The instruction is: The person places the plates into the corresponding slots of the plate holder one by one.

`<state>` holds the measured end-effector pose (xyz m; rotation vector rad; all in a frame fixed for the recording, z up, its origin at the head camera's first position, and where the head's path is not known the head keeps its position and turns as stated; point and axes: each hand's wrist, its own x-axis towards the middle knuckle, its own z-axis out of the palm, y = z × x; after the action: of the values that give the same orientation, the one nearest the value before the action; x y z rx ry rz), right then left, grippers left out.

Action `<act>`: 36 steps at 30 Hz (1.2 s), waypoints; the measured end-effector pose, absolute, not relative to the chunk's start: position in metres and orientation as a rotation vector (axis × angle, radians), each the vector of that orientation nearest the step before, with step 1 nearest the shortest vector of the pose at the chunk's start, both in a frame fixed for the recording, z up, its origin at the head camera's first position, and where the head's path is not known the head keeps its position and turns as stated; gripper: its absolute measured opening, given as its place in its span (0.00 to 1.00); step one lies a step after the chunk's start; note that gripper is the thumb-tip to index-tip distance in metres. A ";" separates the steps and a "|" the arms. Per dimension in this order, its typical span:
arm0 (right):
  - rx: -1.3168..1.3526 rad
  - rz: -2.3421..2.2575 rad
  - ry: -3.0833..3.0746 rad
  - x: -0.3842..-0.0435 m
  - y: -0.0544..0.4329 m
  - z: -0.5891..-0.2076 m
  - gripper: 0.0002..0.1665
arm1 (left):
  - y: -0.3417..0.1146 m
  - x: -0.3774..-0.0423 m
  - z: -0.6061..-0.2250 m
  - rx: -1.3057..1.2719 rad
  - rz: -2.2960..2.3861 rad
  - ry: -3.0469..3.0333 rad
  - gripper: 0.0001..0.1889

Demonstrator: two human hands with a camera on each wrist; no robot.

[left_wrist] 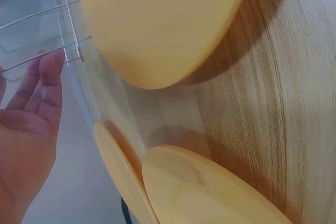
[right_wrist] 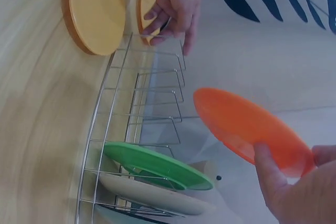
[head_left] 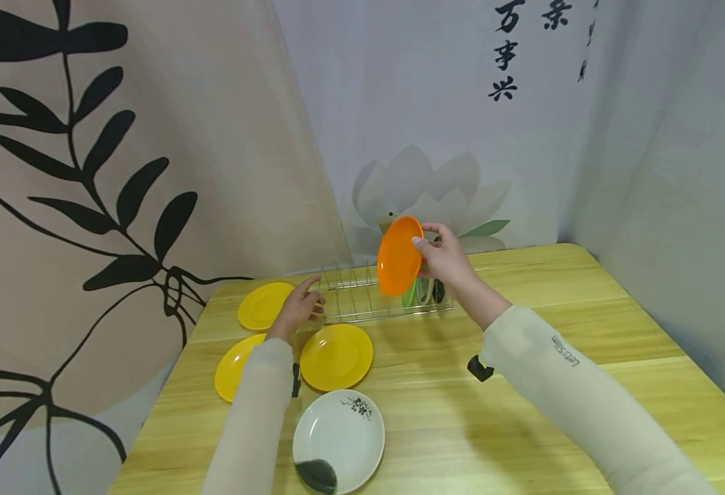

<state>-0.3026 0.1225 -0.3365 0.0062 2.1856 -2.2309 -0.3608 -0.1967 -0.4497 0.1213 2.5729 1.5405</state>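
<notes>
My right hand [head_left: 447, 258] pinches an orange plate [head_left: 399, 256] by its edge, thumb on its face. The plate is tilted above the wire dish rack [head_left: 352, 318], apart from it. In the right wrist view, a green plate [right_wrist: 152, 163], a pale plate [right_wrist: 152, 195] and a dark-edged plate [right_wrist: 123, 216] stand in the rack's slots. At the rack's left end is my left hand [head_left: 300, 309], its fingers loosely extended against the end wire. The left wrist view shows that hand [left_wrist: 31, 114] with thumb and fingers apart at the wires.
Left of and in front of the rack lie yellow plates: a back one [head_left: 266, 305], a left one [head_left: 231, 368] partly behind my sleeve, and a nearer one [head_left: 337, 357]. A white patterned plate [head_left: 340, 436] lies closest. Curtains [head_left: 244, 137] hang behind the wooden table [head_left: 585, 412].
</notes>
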 end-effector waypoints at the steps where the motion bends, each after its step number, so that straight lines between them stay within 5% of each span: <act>1: 0.025 -2.246 2.186 -0.305 0.122 -0.336 0.28 | -0.197 -0.361 -0.450 0.119 1.542 2.571 0.27; 36: 0.156 -1.826 2.768 -0.341 0.073 -0.386 0.25 | -0.199 -0.366 -0.457 0.096 1.561 2.550 0.26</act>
<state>-0.3408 0.0730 -0.3860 0.1564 2.7676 -1.8262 -0.3656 -0.1989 -0.4569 0.0956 2.5504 1.5610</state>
